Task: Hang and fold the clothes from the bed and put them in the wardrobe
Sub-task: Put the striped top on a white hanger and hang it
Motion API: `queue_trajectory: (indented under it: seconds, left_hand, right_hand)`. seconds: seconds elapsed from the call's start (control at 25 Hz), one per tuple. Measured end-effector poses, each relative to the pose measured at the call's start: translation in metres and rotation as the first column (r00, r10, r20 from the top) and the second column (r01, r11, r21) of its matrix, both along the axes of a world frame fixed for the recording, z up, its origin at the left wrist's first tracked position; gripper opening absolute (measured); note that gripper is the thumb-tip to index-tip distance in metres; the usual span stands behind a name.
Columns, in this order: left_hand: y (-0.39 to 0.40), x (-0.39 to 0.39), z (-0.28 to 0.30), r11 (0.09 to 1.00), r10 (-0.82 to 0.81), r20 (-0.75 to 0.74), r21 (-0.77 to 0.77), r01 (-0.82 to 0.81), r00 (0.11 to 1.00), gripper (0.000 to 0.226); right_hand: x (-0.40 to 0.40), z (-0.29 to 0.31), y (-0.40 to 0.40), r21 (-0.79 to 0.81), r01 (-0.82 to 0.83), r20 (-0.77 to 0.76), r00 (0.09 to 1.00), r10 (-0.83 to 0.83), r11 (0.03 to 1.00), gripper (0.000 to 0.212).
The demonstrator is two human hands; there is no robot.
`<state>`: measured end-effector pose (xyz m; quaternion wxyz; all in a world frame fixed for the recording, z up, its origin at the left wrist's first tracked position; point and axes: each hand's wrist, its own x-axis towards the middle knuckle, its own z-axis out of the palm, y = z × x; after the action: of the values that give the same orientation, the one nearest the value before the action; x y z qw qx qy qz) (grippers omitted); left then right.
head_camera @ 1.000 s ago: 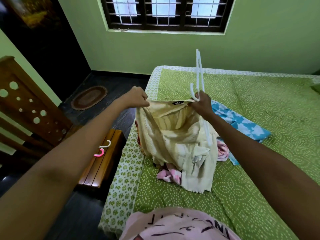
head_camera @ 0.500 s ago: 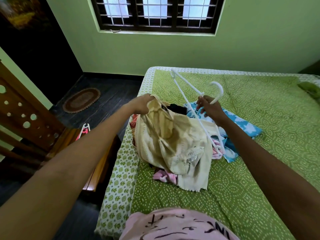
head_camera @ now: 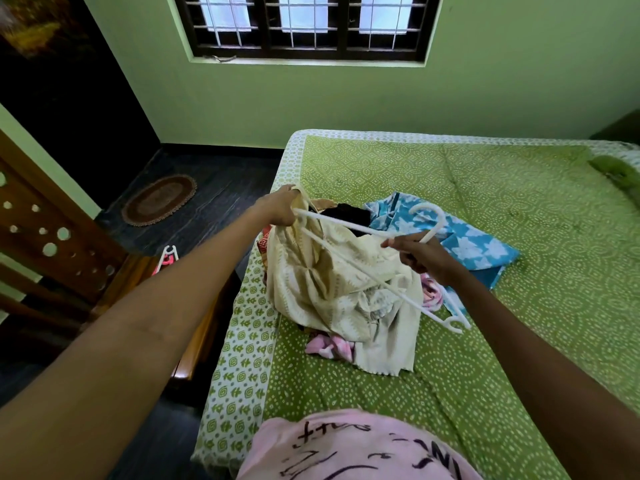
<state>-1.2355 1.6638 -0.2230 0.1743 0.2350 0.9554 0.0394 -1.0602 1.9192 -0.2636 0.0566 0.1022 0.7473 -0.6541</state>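
Fingers: left hand [head_camera: 281, 207] clamped on cream garment [head_camera: 332, 282]; right hand [head_camera: 420, 256] clamped on white hanger [head_camera: 363, 233].
Garment: held up near the bed's [head_camera: 519, 209] left edge.
Pile: blue cloth [head_camera: 464, 244] beside it.

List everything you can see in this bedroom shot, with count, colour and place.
cream garment: one, cream, bunched on the bed's near left, held at the top
white hanger: one, white, over the cream garment
blue floral cloth: one, blue and white, on the bed beyond the hanger
pink cloth: one showing, pink, under the cream garment
black cloth: one, black, behind the cream garment
bed: one, green patterned sheet, right
rug: one, brown oval, on the dark floor
window: one, dark frame, far wall
left hand: grip on the garment's top edge
right hand: grip on the hanger near its hook
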Motion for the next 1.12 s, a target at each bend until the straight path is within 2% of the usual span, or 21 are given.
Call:
queue_trajectory:
  seconds: [0.12,0.28,0.36,0.44,0.52,0.6,0.68,0.72,0.76,0.84,0.88,0.92,0.96,1.0,1.04,1.12]
  left_hand:
    - [0.001,0.011,0.003,0.998,-0.024,-0.048,-0.054,0.021,0.999,0.061]
    - [0.027,0.053,0.0,0.988,-0.155,-0.098,-0.025,0.153,0.983,0.059]
    - [0.047,0.076,-0.01,0.974,-0.191,-0.055,0.114,0.196,0.98,0.057]
    - [0.061,0.094,-0.016,0.928,-0.218,0.033,0.318,0.196,0.975,0.049]
    - [0.06,0.099,-0.014,0.893,-0.252,0.055,0.399,0.21,0.966,0.046]
    - [0.049,0.092,-0.001,0.88,-0.268,-0.08,0.385,0.278,0.96,0.049]
    - [0.037,0.082,0.013,0.802,-0.241,-0.256,0.491,0.341,0.936,0.039]
    - [0.031,0.074,0.014,0.775,-0.228,-0.32,0.512,0.371,0.919,0.039]
    - [0.027,0.069,0.016,0.8,-0.23,-0.37,0.455,0.391,0.9,0.041]
    - [0.025,0.06,0.015,0.909,-0.269,-0.384,0.202,0.365,0.883,0.047]
    - [0.024,0.056,0.013,0.923,-0.265,-0.362,0.175,0.344,0.894,0.048]
    - [0.023,0.053,0.014,0.922,-0.235,-0.319,0.226,0.315,0.918,0.05]
    - [0.019,0.051,0.016,0.904,-0.186,-0.255,0.335,0.267,0.949,0.052]
    - [0.014,0.047,0.017,0.866,-0.117,-0.177,0.464,0.187,0.977,0.053]
    - [0.009,0.044,0.017,0.803,-0.045,-0.119,0.586,0.107,0.992,0.054]
    - [0.001,0.04,0.014,0.689,0.103,-0.017,0.722,-0.059,0.995,0.058]
  right_hand:
    - [-0.003,-0.005,-0.016,0.101,-0.049,0.064,0.997,0.043,0.994,0.015]
    - [-0.022,-0.009,-0.051,0.236,0.034,0.027,0.999,-0.042,0.971,0.016]
    - [-0.032,-0.007,-0.069,0.256,0.099,0.009,0.994,-0.105,0.962,0.018]
    - [-0.038,-0.006,-0.079,0.168,0.169,-0.009,0.985,-0.17,0.971,0.027]
    - [-0.04,-0.005,-0.082,0.063,0.212,-0.039,0.977,-0.21,0.975,0.033]
    - [-0.041,0.004,-0.079,0.007,0.212,-0.072,0.975,-0.211,0.977,0.031]
    - [-0.046,0.013,-0.074,-0.023,0.183,-0.098,0.978,-0.184,0.983,0.031]
    - [-0.048,0.019,-0.073,-0.024,0.164,-0.101,0.981,-0.166,0.986,0.032]
    - [-0.051,0.023,-0.073,-0.025,0.141,-0.1,0.985,-0.143,0.99,0.031]
    - [-0.055,0.029,-0.076,-0.052,0.07,-0.079,0.994,-0.074,0.996,0.026]
    - [-0.057,0.033,-0.077,-0.102,0.014,-0.057,0.998,-0.02,0.995,0.019]
    - [-0.057,0.038,-0.077,-0.203,-0.07,-0.037,0.997,0.063,0.977,0.006]
    - [-0.058,0.041,-0.071,-0.317,-0.169,-0.014,0.985,0.173,0.933,0.013]
    - [-0.062,0.042,-0.06,-0.395,-0.25,0.023,0.959,0.282,0.884,0.03]
    - [-0.063,0.042,-0.049,-0.418,-0.309,0.071,0.926,0.37,0.854,0.042]
    - [-0.064,0.033,-0.034,-0.31,-0.414,0.192,0.854,0.483,0.856,0.046]
